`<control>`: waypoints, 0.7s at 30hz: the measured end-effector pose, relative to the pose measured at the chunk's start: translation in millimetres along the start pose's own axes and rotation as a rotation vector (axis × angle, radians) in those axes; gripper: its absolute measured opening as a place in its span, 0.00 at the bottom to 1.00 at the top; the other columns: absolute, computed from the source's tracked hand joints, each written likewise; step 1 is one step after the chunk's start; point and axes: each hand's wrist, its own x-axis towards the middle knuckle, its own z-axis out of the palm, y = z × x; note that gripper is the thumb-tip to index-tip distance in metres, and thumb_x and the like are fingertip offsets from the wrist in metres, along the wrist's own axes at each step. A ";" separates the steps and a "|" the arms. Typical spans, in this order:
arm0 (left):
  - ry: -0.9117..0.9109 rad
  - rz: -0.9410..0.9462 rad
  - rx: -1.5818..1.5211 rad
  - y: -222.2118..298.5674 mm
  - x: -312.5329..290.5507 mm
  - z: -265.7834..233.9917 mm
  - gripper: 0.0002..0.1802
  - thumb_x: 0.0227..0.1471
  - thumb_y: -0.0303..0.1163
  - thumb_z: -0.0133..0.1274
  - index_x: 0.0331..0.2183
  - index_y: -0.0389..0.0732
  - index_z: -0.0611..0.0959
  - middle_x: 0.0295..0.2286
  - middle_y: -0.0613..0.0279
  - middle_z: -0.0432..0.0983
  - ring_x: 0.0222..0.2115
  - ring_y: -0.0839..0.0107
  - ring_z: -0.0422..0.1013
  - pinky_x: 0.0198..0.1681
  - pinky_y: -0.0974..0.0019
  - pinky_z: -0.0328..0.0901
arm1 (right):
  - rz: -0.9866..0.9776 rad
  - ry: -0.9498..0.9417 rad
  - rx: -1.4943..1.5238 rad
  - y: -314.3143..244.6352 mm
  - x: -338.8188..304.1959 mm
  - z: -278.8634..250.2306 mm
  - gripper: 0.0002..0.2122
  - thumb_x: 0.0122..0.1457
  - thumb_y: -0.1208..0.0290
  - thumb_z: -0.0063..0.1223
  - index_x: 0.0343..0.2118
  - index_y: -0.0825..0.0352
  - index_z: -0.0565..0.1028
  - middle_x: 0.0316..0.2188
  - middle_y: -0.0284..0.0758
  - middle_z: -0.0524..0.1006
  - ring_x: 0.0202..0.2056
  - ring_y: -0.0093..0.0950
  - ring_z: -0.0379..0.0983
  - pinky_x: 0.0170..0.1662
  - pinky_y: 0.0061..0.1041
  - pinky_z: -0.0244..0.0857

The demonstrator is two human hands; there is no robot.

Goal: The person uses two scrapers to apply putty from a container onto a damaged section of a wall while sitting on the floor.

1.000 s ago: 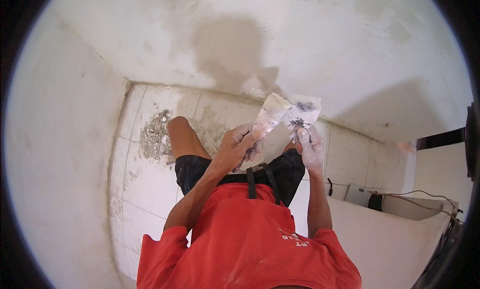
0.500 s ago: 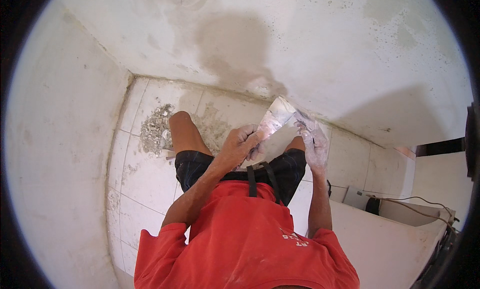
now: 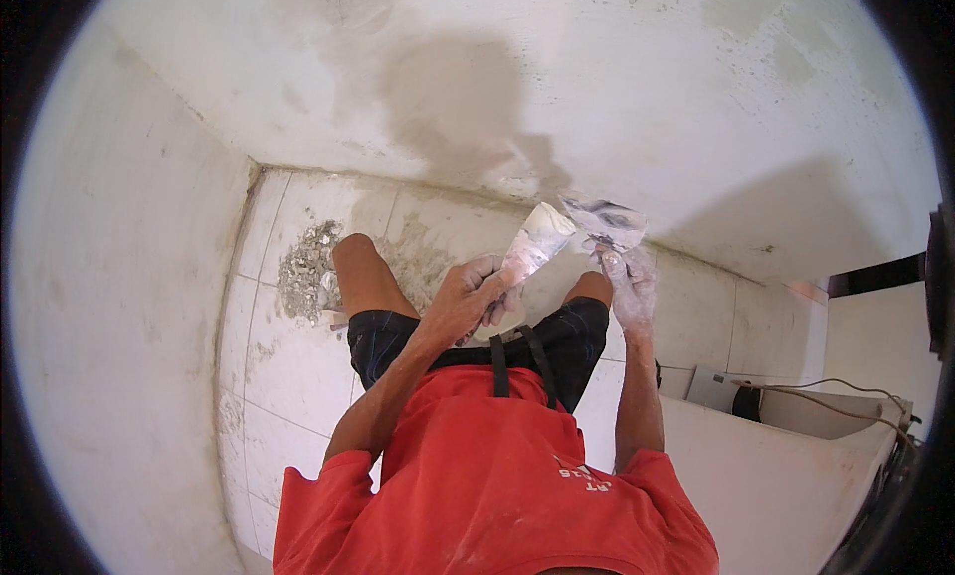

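Note:
My left hand (image 3: 472, 294) is closed on a putty knife, its broad blade (image 3: 537, 241) tilted up to the right with white paste on its end. On the right, my dusty right hand (image 3: 631, 288) grips a second putty knife (image 3: 607, 223). That blade lies nearly level, smeared with pale and dark residue, close to the tip of the first one. The fingers hide both handles. A pale rounded thing (image 3: 504, 323) shows beneath my left hand; I cannot tell what it is.
A stained white wall (image 3: 637, 107) rises in front, meeting another wall (image 3: 129, 296) at the left corner. Rubble (image 3: 310, 272) lies on the tiled floor (image 3: 284, 371) beside my left knee. At right stands a white box-like unit (image 3: 766, 466) with a cable (image 3: 836, 401) across it.
The putty knife in my right hand has turned, so its blade now lies flatter and shows its smeared face. The left blade has shifted slightly left and down, away from it.

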 end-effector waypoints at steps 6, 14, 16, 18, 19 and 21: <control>-0.020 0.024 -0.017 5.3 -2.8 4.8 0.18 0.61 0.43 0.48 0.33 0.37 0.79 0.20 0.69 0.73 0.17 0.83 0.66 0.18 0.77 0.59 | -0.102 -0.064 -0.009 15.3 -5.7 -2.3 0.12 0.62 0.69 0.50 0.44 0.69 0.77 0.39 0.37 0.79 0.40 0.28 0.72 0.46 0.28 0.65; 0.024 0.040 0.087 7.1 -1.2 0.2 0.19 0.60 0.45 0.49 0.30 0.38 0.79 0.20 0.69 0.72 0.16 0.83 0.66 0.18 0.77 0.58 | -0.348 -0.015 -0.726 34.0 3.5 -7.7 0.13 0.62 0.73 0.47 0.47 0.67 0.76 0.43 0.38 0.78 0.44 0.35 0.74 0.51 0.31 0.64; 0.029 0.045 0.089 7.2 0.1 -0.9 0.19 0.60 0.45 0.50 0.29 0.38 0.79 0.19 0.69 0.72 0.16 0.83 0.65 0.18 0.77 0.58 | -0.190 -0.024 -0.691 40.4 6.7 -6.9 0.13 0.61 0.73 0.48 0.47 0.67 0.76 0.43 0.42 0.78 0.45 0.41 0.73 0.53 0.36 0.62; 0.024 0.049 0.094 7.4 2.5 -2.7 0.19 0.60 0.45 0.50 0.29 0.38 0.79 0.19 0.69 0.72 0.16 0.83 0.65 0.18 0.77 0.58 | -0.149 -0.045 -0.510 26.6 8.7 -0.8 0.12 0.62 0.72 0.48 0.46 0.67 0.76 0.43 0.43 0.77 0.46 0.43 0.72 0.54 0.38 0.61; 0.021 0.046 0.096 7.0 1.9 -4.2 0.19 0.60 0.45 0.50 0.29 0.38 0.79 0.19 0.69 0.72 0.16 0.83 0.65 0.18 0.77 0.58 | -0.099 -0.063 -0.332 16.1 6.9 2.2 0.12 0.62 0.71 0.47 0.46 0.67 0.76 0.44 0.43 0.77 0.46 0.44 0.72 0.54 0.39 0.61; -0.010 0.022 0.095 7.7 1.2 -7.6 0.18 0.60 0.44 0.49 0.29 0.39 0.79 0.19 0.69 0.72 0.15 0.84 0.65 0.18 0.78 0.58 | -0.212 -0.083 -0.532 29.4 12.8 6.0 0.11 0.61 0.72 0.48 0.45 0.67 0.77 0.42 0.45 0.77 0.46 0.46 0.71 0.52 0.41 0.62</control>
